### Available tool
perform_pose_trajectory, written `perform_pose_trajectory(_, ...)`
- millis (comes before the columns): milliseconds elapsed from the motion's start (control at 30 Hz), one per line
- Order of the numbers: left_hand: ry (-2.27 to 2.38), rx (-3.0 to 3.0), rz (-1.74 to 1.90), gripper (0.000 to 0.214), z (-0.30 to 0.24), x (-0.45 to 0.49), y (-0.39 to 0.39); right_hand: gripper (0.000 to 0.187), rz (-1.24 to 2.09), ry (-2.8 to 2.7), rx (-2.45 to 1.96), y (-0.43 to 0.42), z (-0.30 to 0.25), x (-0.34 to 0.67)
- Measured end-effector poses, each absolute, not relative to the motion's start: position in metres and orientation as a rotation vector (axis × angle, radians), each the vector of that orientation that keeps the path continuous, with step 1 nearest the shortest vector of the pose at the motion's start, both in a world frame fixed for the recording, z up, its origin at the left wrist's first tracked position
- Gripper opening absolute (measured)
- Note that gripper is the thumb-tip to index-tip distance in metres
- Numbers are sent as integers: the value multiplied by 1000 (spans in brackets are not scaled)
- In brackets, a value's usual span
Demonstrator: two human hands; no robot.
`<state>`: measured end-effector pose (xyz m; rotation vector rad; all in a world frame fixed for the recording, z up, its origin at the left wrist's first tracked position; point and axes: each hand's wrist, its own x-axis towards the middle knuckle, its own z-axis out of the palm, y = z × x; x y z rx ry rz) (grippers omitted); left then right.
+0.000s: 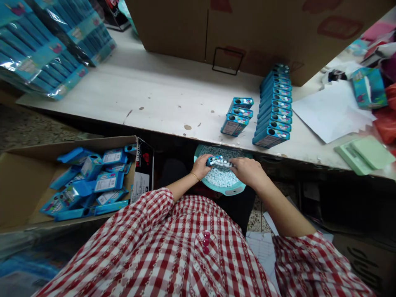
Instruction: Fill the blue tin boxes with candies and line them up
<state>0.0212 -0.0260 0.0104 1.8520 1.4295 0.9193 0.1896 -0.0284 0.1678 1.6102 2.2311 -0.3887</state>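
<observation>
A light green basin (225, 190) sits in my lap, filled with small white pellets (221, 177). Over it, my left hand (201, 166) is closed around a small blue box (210, 160), tilted with its open end toward the right. White pellets lie heaped at that opening. My right hand (246, 170) is at the box's mouth, with thumb and fingers pinched at the pellets. Its fingertips are partly hidden, so how many pellets it grips cannot be made out.
A row of upright blue boxes (274, 111) and three more boxes (236, 117) stand on the white table (161, 90). To the left, a carton (24, 185) holds loose blue boxes. Wrapped packs (37, 53), a big carton (262, 37), paper (334, 111) and a green device (365, 154) surround the tabletop.
</observation>
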Motion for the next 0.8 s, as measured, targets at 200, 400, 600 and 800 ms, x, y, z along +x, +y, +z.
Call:
perform_pose_trajectory(200,1404,1811,979,35,7,19,-26,30,-251,2237,1534,-33,183,182)
perform_pose_trajectory(400,1363,1681,1133,33,16,-1,-28,33,-474,2101,1775,-33,128,247)
perform_pose_trajectory(600,1438,1579,1198,35,20,-23,-31,35,-876,1851,1988,-27,1,216)
perform_pose_trajectory(800,1542,1519,1200,37,18,-38,-34,36,-1318,1966,2073,-17,-50,178)
